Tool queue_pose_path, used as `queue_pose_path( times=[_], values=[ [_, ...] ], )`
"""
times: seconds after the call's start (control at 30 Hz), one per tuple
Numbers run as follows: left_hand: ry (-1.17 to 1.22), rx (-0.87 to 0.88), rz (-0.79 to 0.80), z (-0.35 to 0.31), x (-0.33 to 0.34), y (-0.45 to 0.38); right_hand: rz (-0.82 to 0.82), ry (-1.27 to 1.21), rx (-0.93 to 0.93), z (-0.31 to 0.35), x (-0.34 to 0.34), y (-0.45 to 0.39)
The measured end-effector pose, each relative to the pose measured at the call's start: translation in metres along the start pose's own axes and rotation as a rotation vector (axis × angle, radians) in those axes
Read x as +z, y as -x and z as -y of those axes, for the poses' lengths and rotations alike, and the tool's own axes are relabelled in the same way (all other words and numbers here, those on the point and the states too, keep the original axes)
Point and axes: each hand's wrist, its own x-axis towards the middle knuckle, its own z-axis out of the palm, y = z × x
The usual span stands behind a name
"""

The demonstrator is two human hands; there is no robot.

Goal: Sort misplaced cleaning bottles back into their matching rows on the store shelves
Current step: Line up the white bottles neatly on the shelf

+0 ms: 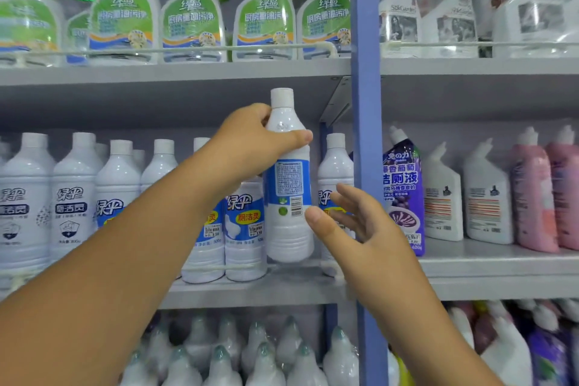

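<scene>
Hands in view: two, left hand (250,141) and right hand (351,219). One white bottle with a blue label (289,175) sits raised above its row. Middle shelf, left bay: front row of white blue-label bottles (244,229), about seven countable, more caps behind, total unclear. Top shelf, left bay: green-label spray bottles (191,22), five plain to see, a sixth partly hidden. Middle shelf, right bay: one purple angled-neck bottle (402,194), two white angled-neck bottles (463,197), two pink bottles (546,194). Blue shelf upright (365,41): one. Bottom shelf bottles too blurred to count.
</scene>
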Motion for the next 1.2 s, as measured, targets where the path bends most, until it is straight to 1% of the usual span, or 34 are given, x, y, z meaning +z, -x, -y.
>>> queue_pose_path(
  times=[0.2, 0.37, 0.47, 0.57, 0.63, 0.7, 0.8, 0.83, 0.87, 0.9, 0.93, 1.0, 1.03, 1.07, 1.13, 1.2],
  values=[
    [-0.040, -0.032, 0.063, 0.011, 0.019, -0.033, -0.014, -0.015, 0.013, -0.004, -0.002, -0.001],
    [-0.131, -0.073, 0.145, 0.025, 0.032, -0.037, 0.003, 0.034, 0.007, 0.001, -0.006, -0.009],
    [-0.143, -0.108, 0.189, 0.032, 0.037, -0.036, -0.002, 0.053, -0.009, 0.006, -0.007, -0.016],
    [-0.155, -0.137, 0.165, 0.036, 0.038, -0.040, 0.045, 0.112, -0.060, 0.019, -0.007, -0.025],
    [-0.117, -0.125, 0.109, 0.034, 0.037, -0.044, 0.064, 0.169, -0.139, 0.032, -0.012, -0.034],
    [-0.139, -0.067, 0.027, 0.031, 0.035, -0.049, 0.001, 0.137, -0.266, 0.050, -0.024, -0.046],
    [-0.243, 0.021, -0.053, 0.026, 0.030, -0.058, -0.269, -0.024, -0.436, 0.068, -0.058, -0.074],
    [-0.252, 0.027, -0.059, 0.024, 0.028, -0.060, -0.357, -0.043, -0.444, 0.066, -0.071, -0.088],
    [-0.266, 0.024, -0.058, 0.022, 0.026, -0.062, -0.397, -0.053, -0.403, 0.060, -0.081, -0.103],
    [-0.296, 0.017, -0.048, 0.020, 0.025, -0.063, -0.368, -0.048, -0.311, 0.052, -0.088, -0.119],
    [-0.334, 0.007, -0.025, 0.017, 0.025, -0.063, -0.266, -0.019, -0.186, 0.044, -0.091, -0.133],
    [-0.378, -0.016, 0.031, 0.012, 0.024, -0.063, 0.022, 0.035, 0.038, 0.027, -0.089, -0.154],
    [-0.383, -0.029, 0.052, 0.010, 0.023, -0.064, 0.138, 0.049, 0.103, 0.022, -0.085, -0.160],
    [-0.382, -0.039, 0.064, 0.010, 0.023, -0.065, 0.216, 0.051, 0.137, 0.018, -0.083, -0.163],
    [-0.384, -0.054, 0.075, 0.009, 0.022, -0.066, 0.288, -0.012, 0.169, 0.017, -0.081, -0.170],
    [-0.388, -0.063, 0.083, 0.009, 0.022, -0.068, 0.311, -0.066, 0.182, 0.014, -0.083, -0.175]
  ],
)
